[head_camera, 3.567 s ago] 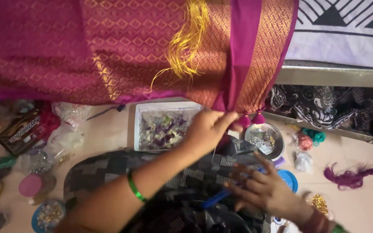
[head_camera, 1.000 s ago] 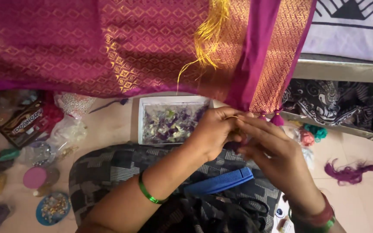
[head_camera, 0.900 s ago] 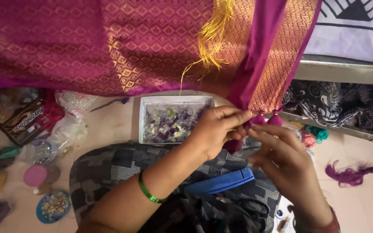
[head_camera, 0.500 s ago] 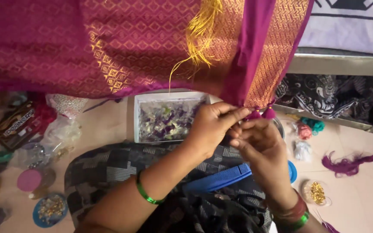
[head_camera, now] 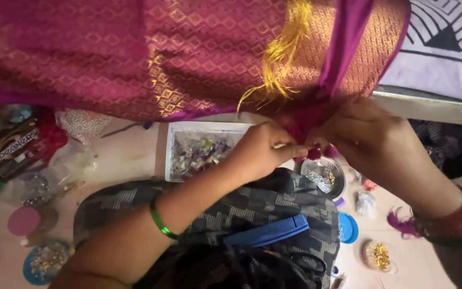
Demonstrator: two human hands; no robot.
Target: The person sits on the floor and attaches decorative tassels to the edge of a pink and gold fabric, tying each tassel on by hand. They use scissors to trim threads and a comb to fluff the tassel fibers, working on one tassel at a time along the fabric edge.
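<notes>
Both hands, left hand [head_camera: 260,155] and right hand [head_camera: 367,136], pinch the magenta cloth's [head_camera: 188,53] gathered lower edge, close together.

The magenta cloth [head_camera: 135,59], woven with gold diamonds, hangs across the top of the frame. Its gold border [head_camera: 370,59] falls at upper right, a yellow fringe [head_camera: 282,59] beside it. A gathered fold narrows to a bunched tip [head_camera: 303,126] right of centre, pinched tight.
</notes>
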